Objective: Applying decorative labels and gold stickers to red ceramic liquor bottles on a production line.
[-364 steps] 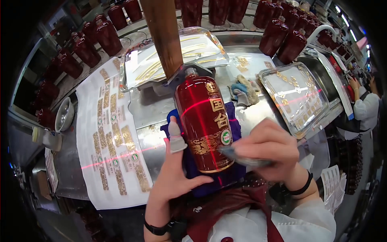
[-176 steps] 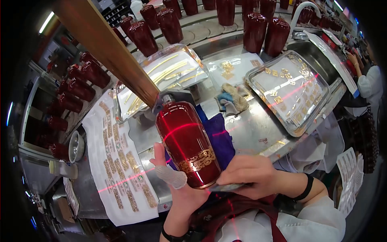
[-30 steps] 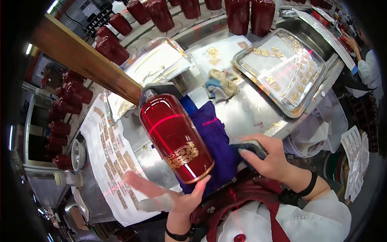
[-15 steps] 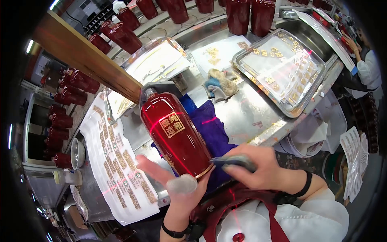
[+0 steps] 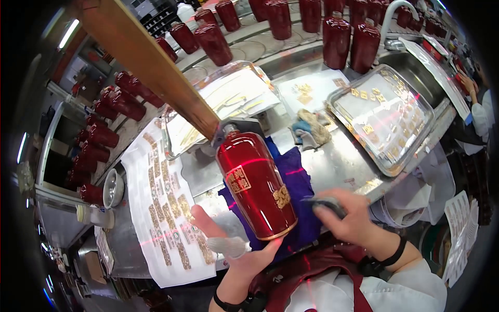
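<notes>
A glossy dark-red bottle (image 5: 254, 179) lies slanted over a purple cloth (image 5: 299, 179). Its clear neck rests at a dark metal bracket by the foot of a wooden beam. Gold decals show on its left face and right side. My left hand (image 5: 247, 257) holds the bottle's base from below; one finger wears a white cover, and another stretches up to the left. The fingers under the base are hidden. Right of the bottle and apart from it, my right hand (image 5: 353, 221) is closed round a small dark-grey tool (image 5: 330, 205), blurred by motion.
The wooden beam (image 5: 156, 67) slants in from upper left. Decal sheets (image 5: 140, 208) lie left. A metal tray (image 5: 387, 169) of gold decals stands right, near a crumpled rag (image 5: 314, 130). More red bottles (image 5: 278, 21) line the back. Another person's hand (image 5: 468, 83) shows far right.
The bottle has turned about its length: its square decal moved toward the left side and another came into sight on the right. My right hand has drawn the tool away from the base.
</notes>
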Motion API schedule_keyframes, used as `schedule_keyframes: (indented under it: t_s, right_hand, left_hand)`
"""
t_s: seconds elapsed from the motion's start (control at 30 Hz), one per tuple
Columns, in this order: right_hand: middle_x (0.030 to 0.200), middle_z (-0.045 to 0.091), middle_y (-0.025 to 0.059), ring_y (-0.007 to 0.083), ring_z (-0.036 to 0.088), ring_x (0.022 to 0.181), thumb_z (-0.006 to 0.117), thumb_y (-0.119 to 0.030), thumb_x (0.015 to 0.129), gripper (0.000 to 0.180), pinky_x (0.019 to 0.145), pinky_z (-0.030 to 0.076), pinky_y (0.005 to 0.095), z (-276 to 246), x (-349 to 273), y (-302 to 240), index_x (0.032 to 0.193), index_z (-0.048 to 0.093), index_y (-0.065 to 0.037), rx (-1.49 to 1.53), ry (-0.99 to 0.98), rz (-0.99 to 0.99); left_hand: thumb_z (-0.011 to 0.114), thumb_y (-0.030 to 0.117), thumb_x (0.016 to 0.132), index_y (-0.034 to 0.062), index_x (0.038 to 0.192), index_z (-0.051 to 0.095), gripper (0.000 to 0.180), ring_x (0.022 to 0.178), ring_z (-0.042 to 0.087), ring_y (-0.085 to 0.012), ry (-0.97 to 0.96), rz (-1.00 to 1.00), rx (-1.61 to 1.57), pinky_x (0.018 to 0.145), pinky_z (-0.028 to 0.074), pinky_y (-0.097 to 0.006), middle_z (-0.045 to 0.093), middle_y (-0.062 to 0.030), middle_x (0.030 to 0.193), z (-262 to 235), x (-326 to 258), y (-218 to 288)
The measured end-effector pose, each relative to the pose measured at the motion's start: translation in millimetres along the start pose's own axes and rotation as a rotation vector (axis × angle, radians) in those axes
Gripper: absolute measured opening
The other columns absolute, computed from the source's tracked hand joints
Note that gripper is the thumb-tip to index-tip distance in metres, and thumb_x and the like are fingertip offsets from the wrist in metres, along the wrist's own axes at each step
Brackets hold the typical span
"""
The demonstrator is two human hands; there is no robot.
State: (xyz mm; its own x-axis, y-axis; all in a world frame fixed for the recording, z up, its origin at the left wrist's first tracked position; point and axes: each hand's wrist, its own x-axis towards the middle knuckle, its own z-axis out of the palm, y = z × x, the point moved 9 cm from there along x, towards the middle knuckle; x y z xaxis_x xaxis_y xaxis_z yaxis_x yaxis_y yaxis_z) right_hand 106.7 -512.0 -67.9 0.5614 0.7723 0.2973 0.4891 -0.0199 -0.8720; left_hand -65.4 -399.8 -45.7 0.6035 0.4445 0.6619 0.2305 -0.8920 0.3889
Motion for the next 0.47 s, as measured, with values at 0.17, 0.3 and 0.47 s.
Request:
schedule_keyframes:
  t_s: [0.17,0.3,0.47]
  right_hand:
    - [0.084,0.064,0.0111,0.0255,0.062,0.074,0.067,-0.003,0.075,0.021,0.066,0.049,0.0329,-18.9,32.6,-6.5,0.096,0.065,-0.002,-0.062,0.028,-0.064]
    - [0.090,0.062,0.0063,0.0229,0.057,0.078,0.064,-0.003,0.067,0.027,0.065,0.047,0.0326,19.3,58.3,-90.1,0.094,0.064,-0.005,-0.310,-0.045,-0.664]
    - [0.076,0.048,0.0040,0.0203,0.049,0.071,0.058,-0.011,0.070,0.029,0.061,0.044,0.0324,65.9,49.2,-131.0,0.099,0.056,-0.005,-0.319,-0.384,-0.931]
  left_hand:
    - [0.078,0.041,0.069,0.0017,0.146,-0.007,0.121,0.141,0.000,-0.0354,-0.083,-0.058,-0.286,0.112,0.007,-0.046,-0.002,-0.0252,0.151,-19.0,22.2,-0.8]
    - [0.069,0.044,0.079,-0.0014,0.145,0.013,0.098,0.140,0.016,-0.0320,-0.083,-0.195,-0.413,0.112,0.013,-0.041,0.017,-0.0237,0.149,-18.1,62.1,-48.9]
    - [0.041,0.061,0.089,0.0070,0.146,0.019,0.082,0.136,0.027,-0.0293,-0.449,-0.584,-0.658,0.113,0.014,-0.039,0.026,-0.0154,0.148,23.5,94.7,-103.6]
